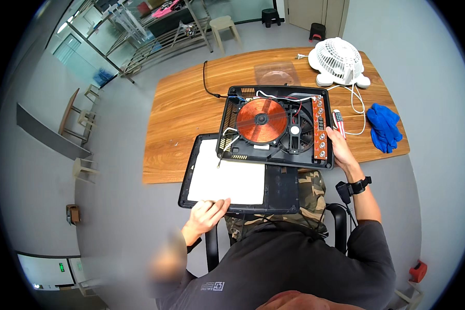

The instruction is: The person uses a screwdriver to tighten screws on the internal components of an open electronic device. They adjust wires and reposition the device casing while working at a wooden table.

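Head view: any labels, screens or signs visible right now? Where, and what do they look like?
Display on the orange control board: small dark rectangle midway along the strip, right side of the opened cooktop.
Lit panel: tiny green glow on a white unit on the floor, lower left.
No packages or signs.

A single head-worn fisheye camera looks steeply down from above the seated person; the wooden table (pixel 191 108) fills the frame's centre, floor curving around the rim.

White desk fan (pixel 339 62), blue cloth (pixel 385 127), perhaps gloves, on wooden table (pixel 181 108).
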Demonstrator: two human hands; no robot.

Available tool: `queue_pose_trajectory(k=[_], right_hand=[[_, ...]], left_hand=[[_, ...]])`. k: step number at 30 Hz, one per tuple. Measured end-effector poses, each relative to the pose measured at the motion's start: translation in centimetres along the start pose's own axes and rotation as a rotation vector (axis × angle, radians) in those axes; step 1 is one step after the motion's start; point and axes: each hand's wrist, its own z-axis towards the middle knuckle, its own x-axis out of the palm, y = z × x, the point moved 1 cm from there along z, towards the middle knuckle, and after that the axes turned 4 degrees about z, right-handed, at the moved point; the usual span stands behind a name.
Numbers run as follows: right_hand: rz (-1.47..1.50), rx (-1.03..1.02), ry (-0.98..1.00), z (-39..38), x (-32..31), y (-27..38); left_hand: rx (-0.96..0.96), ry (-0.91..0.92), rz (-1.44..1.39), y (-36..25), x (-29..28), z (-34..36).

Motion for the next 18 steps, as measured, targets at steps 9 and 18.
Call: queue_pose_trajectory(k=[9,18], right_hand=[[0.055,-0.029,0.016,0.1,-0.1,-1.2],[-0.018,0.055,-0.01,0.6,-1.5,-1.3]], left_hand=[[-0.091,-0.022,0.011,-1.6,-5.9,-1.8],[-0.196,0.148,-0.051,1.5,-16.6,2.8]])
